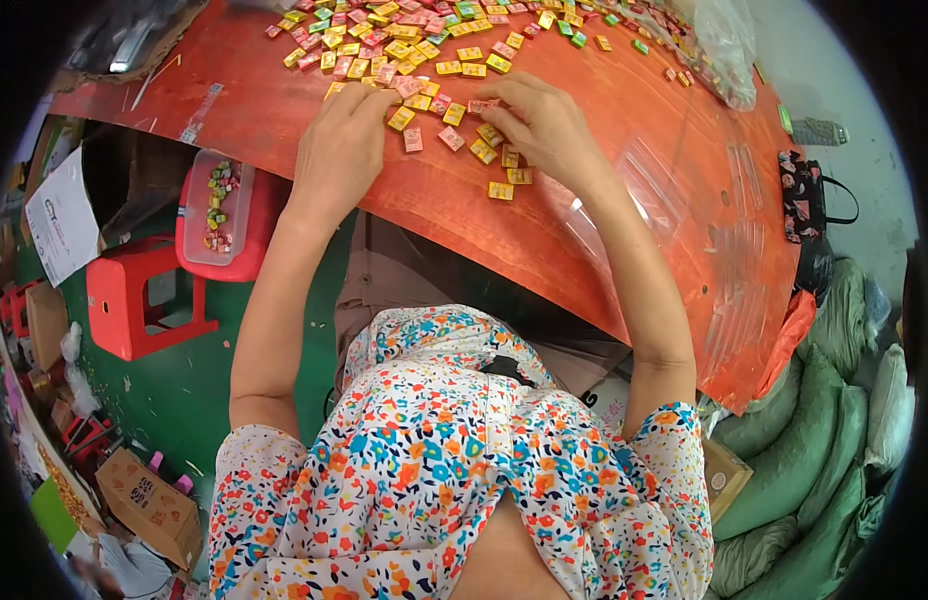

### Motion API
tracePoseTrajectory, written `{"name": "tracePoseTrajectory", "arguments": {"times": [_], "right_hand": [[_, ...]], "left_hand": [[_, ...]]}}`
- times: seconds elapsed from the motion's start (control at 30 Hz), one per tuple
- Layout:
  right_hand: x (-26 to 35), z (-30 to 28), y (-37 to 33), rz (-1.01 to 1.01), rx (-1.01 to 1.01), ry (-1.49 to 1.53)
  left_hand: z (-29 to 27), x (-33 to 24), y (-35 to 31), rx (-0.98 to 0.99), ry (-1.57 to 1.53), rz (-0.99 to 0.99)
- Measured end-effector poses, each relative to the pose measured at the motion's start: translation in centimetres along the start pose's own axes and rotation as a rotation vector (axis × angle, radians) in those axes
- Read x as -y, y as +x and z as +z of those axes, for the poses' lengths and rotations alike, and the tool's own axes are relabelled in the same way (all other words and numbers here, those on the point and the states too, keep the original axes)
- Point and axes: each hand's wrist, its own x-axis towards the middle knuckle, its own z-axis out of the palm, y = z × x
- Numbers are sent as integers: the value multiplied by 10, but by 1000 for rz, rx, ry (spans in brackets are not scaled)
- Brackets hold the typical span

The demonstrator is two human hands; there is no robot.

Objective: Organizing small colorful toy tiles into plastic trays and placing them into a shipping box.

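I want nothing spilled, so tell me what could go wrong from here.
The pink box pinched in the right hand might slip. The loose yellow box lying out toward the near edge of the red table could be brushed off by a wrist. The clear plastic pieces beside the right forearm may get dragged if that arm shifts.

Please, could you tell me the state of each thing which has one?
Boxes: loose, heaped and scattered
Left hand: fingers curled, at the boxes
Right hand: pinching a pink box
Tub: open, partly filled
Stool: upright
Sacks: bulging, lying
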Motion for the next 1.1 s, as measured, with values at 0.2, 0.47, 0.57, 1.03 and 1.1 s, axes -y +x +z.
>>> {"name": "tracePoseTrajectory", "arguments": {"times": [0.2,0.47,0.57,1.03,1.1], "right_hand": [[18,23,18,-64,-84,-171],[14,38,32,6,-19,-320],[8,27,19,-31,-89,6],[7,24,-4,-303,29,-210],[7,25,-8,-289,49,-254]], "left_hand": [[-2,-23,-11,141,-91,-144],[7,-22,-11,185,-43,-123],[6,-20,-13,171,-89,-116],[5,-31,-19,215,-281,-227],[10,-30,-18,252,-309,-261]]}}
